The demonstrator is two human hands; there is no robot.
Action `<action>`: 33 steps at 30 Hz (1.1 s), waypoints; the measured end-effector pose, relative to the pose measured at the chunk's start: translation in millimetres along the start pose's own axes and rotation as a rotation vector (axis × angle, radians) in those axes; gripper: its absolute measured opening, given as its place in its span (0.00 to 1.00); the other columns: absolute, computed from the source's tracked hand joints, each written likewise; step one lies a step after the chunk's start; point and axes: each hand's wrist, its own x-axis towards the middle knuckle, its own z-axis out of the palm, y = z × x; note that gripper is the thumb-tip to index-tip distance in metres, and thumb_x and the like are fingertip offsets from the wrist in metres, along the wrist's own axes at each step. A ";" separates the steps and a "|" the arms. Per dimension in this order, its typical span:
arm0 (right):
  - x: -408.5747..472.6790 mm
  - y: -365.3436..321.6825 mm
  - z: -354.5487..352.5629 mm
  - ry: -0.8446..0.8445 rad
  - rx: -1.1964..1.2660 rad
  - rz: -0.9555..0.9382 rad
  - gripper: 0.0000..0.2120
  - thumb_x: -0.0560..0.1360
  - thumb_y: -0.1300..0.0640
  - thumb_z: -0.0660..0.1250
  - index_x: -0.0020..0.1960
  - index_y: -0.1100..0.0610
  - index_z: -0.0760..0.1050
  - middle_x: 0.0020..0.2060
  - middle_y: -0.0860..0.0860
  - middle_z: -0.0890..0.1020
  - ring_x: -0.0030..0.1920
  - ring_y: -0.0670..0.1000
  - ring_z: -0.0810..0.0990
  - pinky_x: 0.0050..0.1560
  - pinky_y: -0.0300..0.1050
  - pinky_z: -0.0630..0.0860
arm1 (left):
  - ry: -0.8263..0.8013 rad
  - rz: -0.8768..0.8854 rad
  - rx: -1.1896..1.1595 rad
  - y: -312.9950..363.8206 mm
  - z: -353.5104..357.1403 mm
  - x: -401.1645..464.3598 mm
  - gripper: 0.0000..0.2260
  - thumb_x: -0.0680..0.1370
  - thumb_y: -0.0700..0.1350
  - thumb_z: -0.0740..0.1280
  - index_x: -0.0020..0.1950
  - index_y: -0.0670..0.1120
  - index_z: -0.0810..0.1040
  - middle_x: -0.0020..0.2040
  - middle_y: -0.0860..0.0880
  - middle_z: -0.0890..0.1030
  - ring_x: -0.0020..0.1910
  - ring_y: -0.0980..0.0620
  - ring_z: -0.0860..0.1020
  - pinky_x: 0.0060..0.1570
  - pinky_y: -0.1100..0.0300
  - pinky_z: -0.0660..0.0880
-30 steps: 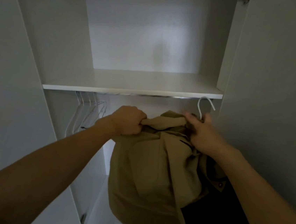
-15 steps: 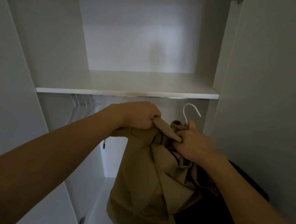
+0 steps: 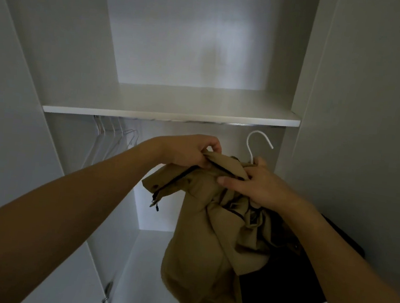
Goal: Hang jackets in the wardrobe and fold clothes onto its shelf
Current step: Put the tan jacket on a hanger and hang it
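1. My left hand (image 3: 189, 151) has its grip pinched on the collar edge of the tan zip-front fabric jacket (image 3: 213, 229), which hangs in the lower centre of the frame, below the white wardrobe shelf (image 3: 173, 117).
2. My right hand (image 3: 254, 184) is clamped round the bunched neck of the jacket and the stem of the white wire hanger (image 3: 256, 142); its hook points up at centre right, not yet on the metal rail (image 3: 241, 125) under the shelf.
3. Risk: the bunched neck may slide off one hanger shoulder once I let go.
4. Risk: the hook could miss the rail, which is hard to see.
5. A dark navy garment (image 3: 285, 291) at lower right could snag the jacket.
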 end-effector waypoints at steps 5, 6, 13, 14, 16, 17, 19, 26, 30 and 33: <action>0.1 1.4 7.8 0.021 -0.010 -0.011 0.12 0.73 0.40 0.68 0.47 0.48 0.77 0.48 0.49 0.67 0.45 0.49 0.74 0.48 0.46 0.74 | -0.002 0.052 0.029 8.6 2.9 9.7 0.06 0.77 0.45 0.69 0.48 0.56 0.74 0.46 0.52 0.80 0.45 0.51 0.80 0.46 0.56 0.80; -0.2 1.8 9.4 0.035 0.046 -0.001 0.09 0.74 0.45 0.68 0.45 0.50 0.77 0.48 0.51 0.67 0.46 0.50 0.74 0.49 0.46 0.74 | 0.013 0.070 0.050 8.6 4.6 11.8 0.07 0.76 0.45 0.69 0.47 0.57 0.74 0.44 0.54 0.80 0.43 0.53 0.80 0.44 0.57 0.79; -6.4 7.6 0.1 0.183 0.571 0.150 0.11 0.73 0.61 0.69 0.54 0.61 0.75 0.54 0.59 0.78 0.52 0.55 0.79 0.51 0.48 0.77 | 0.134 -0.143 -0.081 -72.2 8.4 -12.0 0.48 0.66 0.43 0.79 0.75 0.63 0.52 0.73 0.49 0.60 0.67 0.51 0.65 0.57 0.57 0.72; -7.3 9.3 -3.3 0.193 0.587 0.159 0.14 0.72 0.61 0.69 0.57 0.62 0.74 0.53 0.59 0.80 0.51 0.56 0.80 0.53 0.50 0.77 | 0.244 -0.193 -0.257 -86.9 19.1 -17.2 0.50 0.66 0.40 0.79 0.76 0.61 0.49 0.74 0.47 0.59 0.67 0.49 0.67 0.56 0.56 0.72; -8.9 9.5 -7.1 0.212 0.598 0.159 0.16 0.72 0.60 0.70 0.58 0.61 0.74 0.51 0.57 0.81 0.49 0.53 0.81 0.48 0.47 0.77 | 0.461 -0.281 -0.679 -107.0 44.5 -20.1 0.47 0.69 0.37 0.76 0.77 0.57 0.49 0.71 0.46 0.67 0.65 0.46 0.71 0.58 0.52 0.71; -8.9 9.1 -8.0 0.225 0.612 0.161 0.16 0.72 0.60 0.70 0.58 0.60 0.74 0.50 0.56 0.82 0.48 0.52 0.82 0.44 0.45 0.76 | 0.516 -0.319 -0.834 -113.3 56.2 -17.2 0.44 0.71 0.37 0.74 0.77 0.54 0.52 0.67 0.47 0.72 0.64 0.46 0.72 0.62 0.50 0.68; -9.5 7.1 -9.4 0.255 0.632 0.170 0.15 0.72 0.59 0.70 0.57 0.59 0.73 0.48 0.55 0.82 0.46 0.50 0.81 0.40 0.42 0.74 | 0.517 -0.351 -0.954 -117.6 74.3 -7.7 0.33 0.74 0.37 0.71 0.75 0.50 0.61 0.59 0.50 0.78 0.63 0.47 0.74 0.64 0.49 0.65; -14.1 9.5 -19.4 0.334 0.637 0.187 0.04 0.72 0.59 0.69 0.47 0.54 0.76 0.41 0.52 0.83 0.42 0.51 0.81 0.40 0.45 0.77 | 0.661 -0.196 -0.984 -101.0 85.4 5.4 0.20 0.79 0.44 0.67 0.71 0.50 0.70 0.63 0.49 0.77 0.62 0.49 0.75 0.64 0.49 0.69; -13.1 16.7 -14.1 0.352 0.641 0.236 0.02 0.72 0.60 0.68 0.44 0.55 0.77 0.43 0.56 0.83 0.45 0.57 0.82 0.50 0.53 0.77 | 0.682 -0.083 -0.993 -88.4 77.2 8.1 0.13 0.81 0.46 0.65 0.65 0.48 0.74 0.60 0.46 0.79 0.61 0.46 0.77 0.61 0.52 0.75; -10.8 22.7 -7.4 0.362 0.635 0.259 0.01 0.72 0.60 0.68 0.42 0.56 0.79 0.41 0.57 0.84 0.44 0.59 0.82 0.51 0.56 0.77 | 0.722 -0.085 -1.056 -78.2 69.6 9.6 0.11 0.83 0.45 0.59 0.64 0.48 0.75 0.59 0.46 0.80 0.57 0.48 0.79 0.55 0.54 0.78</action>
